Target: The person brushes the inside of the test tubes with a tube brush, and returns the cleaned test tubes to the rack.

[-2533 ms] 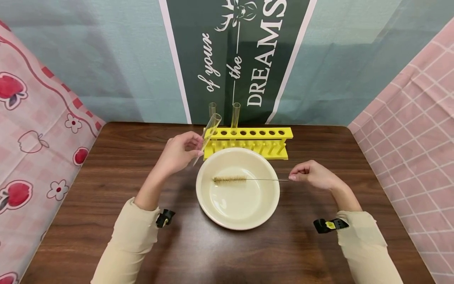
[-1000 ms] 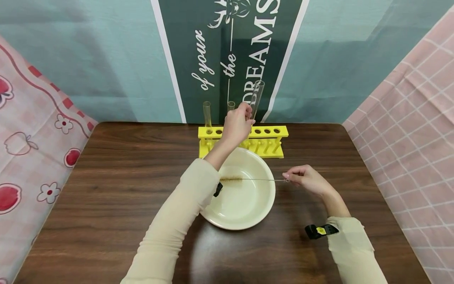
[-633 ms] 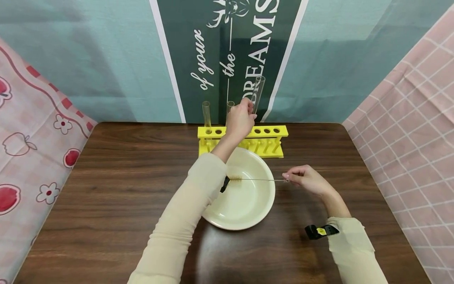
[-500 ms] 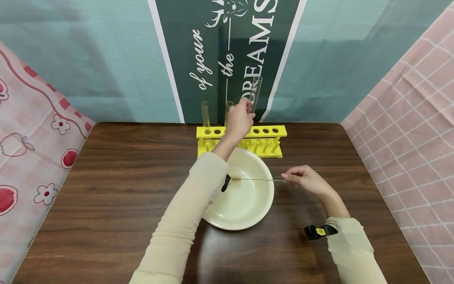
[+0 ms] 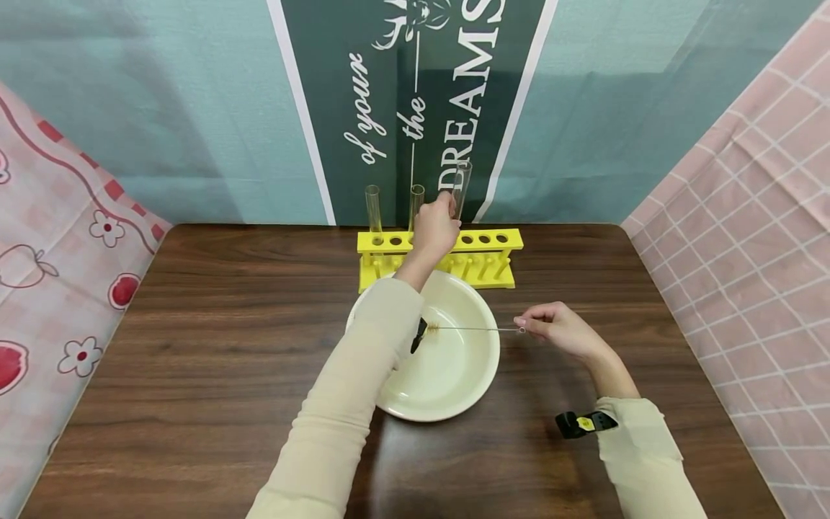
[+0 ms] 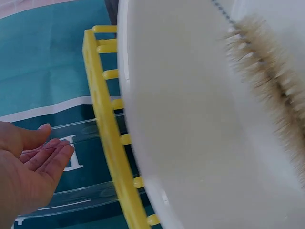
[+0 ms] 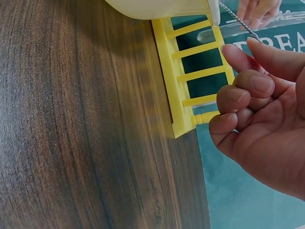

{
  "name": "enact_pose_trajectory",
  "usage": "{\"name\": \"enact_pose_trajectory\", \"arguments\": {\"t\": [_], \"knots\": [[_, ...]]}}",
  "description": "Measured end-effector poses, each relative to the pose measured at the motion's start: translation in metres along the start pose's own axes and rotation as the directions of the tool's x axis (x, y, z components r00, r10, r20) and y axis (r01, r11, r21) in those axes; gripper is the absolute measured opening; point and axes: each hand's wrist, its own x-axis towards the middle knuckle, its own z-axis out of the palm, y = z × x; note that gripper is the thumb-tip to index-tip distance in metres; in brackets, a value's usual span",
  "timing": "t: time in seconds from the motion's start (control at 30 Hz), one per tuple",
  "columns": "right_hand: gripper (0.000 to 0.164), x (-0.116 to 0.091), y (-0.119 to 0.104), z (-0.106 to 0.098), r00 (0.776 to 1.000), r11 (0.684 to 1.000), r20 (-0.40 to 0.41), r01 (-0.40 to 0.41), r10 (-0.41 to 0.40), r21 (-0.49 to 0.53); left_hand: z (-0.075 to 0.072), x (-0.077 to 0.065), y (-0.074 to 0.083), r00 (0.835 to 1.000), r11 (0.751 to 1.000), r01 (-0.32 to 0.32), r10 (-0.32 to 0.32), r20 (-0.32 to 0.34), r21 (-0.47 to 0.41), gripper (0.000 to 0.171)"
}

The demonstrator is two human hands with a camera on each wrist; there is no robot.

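My left hand [image 5: 434, 227] pinches a clear glass test tube [image 5: 462, 184] above the yellow test tube rack [image 5: 512, 240]. In the left wrist view the lower part of that test tube [image 6: 86, 131] passes through the rack's top bar. Two other test tubes, one at the far left [image 5: 373, 205] and one beside my hand [image 5: 416, 198], stand upright in the rack. My right hand [image 5: 560, 328] pinches the wire handle of a test tube brush [image 5: 473, 329] near its end loop. The brush's bristles [image 6: 271, 81] are over the basin, partly hidden by my left sleeve in the head view.
A cream round basin [image 5: 489, 367] sits on the dark wooden table [image 5: 227, 360], just in front of the rack. Behind the table hangs a blue-green cloth [image 5: 583, 144]. Pink patterned cloths flank both sides.
My left hand has carried the test tube from left of the rack across to its middle, then lowered it. My right hand has stayed nearly still with the brush.
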Motion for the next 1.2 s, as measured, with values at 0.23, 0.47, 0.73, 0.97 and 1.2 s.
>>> {"name": "enact_pose_trajectory", "arguments": {"t": [0.23, 0.47, 0.73, 0.97, 1.2], "knots": [[0.027, -0.001, 0.0, -0.001, 1.0, 1.0, -0.003, 0.006, -0.006, -0.019, 0.009, -0.002, -0.01, 0.999, 0.999, 0.015, -0.017, 0.039, 0.047, 0.015], [0.028, -0.001, 0.001, -0.001, 1.0, 1.0, 0.005, 0.009, -0.009, -0.018, 0.014, -0.004, -0.014, 0.995, 0.994, 0.034, -0.043, 0.085, 0.107, 0.01], [0.028, 0.0, 0.0, -0.001, 1.0, 1.0, 0.012, 0.016, -0.016, -0.008, 0.015, -0.006, -0.013, 0.991, 0.986, 0.059, -0.076, 0.106, 0.157, 0.025], [0.028, 0.0, 0.0, -0.001, 1.0, 1.0, 0.013, 0.008, -0.008, -0.014, 0.018, -0.006, -0.013, 0.989, 0.985, 0.07, -0.09, 0.121, 0.161, 0.032], [0.029, -0.001, -0.002, -0.001, 1.0, 1.0, -0.024, -0.021, 0.021, -0.003, 0.014, -0.011, -0.005, 0.976, 0.971, 0.087, -0.128, 0.178, 0.222, 0.044]]}}
